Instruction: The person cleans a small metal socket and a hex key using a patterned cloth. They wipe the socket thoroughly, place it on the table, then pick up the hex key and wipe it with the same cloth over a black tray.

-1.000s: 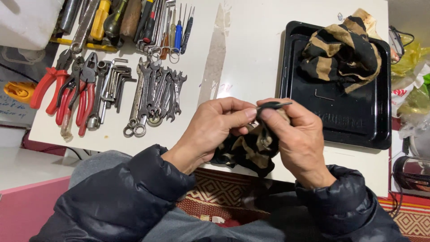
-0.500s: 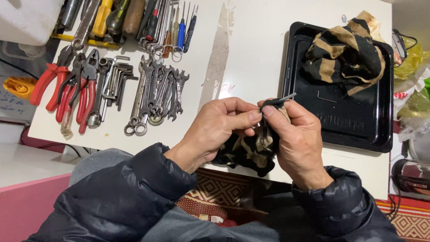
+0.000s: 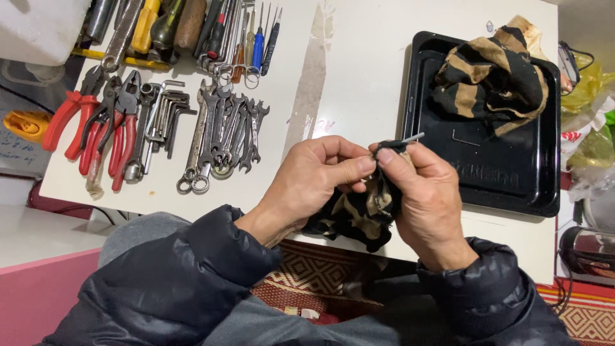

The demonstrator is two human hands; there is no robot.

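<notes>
My left hand [image 3: 314, 181] and my right hand [image 3: 426, 198] meet at the white table's near edge. Together they pinch a thin metal hex key [image 3: 410, 139] wrapped in a black-and-tan striped rag [image 3: 355, 214], which hangs down between the palms. The key's bright tip sticks out past my right thumb, toward the black tray [image 3: 500, 179]. A single small hex key [image 3: 466, 138] lies on the tray floor. A second striped rag [image 3: 493, 74] is bunched in the tray's far corner.
Wrenches [image 3: 221, 131], several bent hex keys [image 3: 163, 112] and red-handled pliers [image 3: 96, 125] lie in rows on the white table [image 3: 359, 70]. Screwdrivers [image 3: 256, 38] line the far edge. Plastic bags [image 3: 586, 90] sit to the right of the tray.
The rag-wrapped key has shifted slightly between my fingers, and more of its bright tip now shows beyond my right thumb. Both hands stay at the same place.
</notes>
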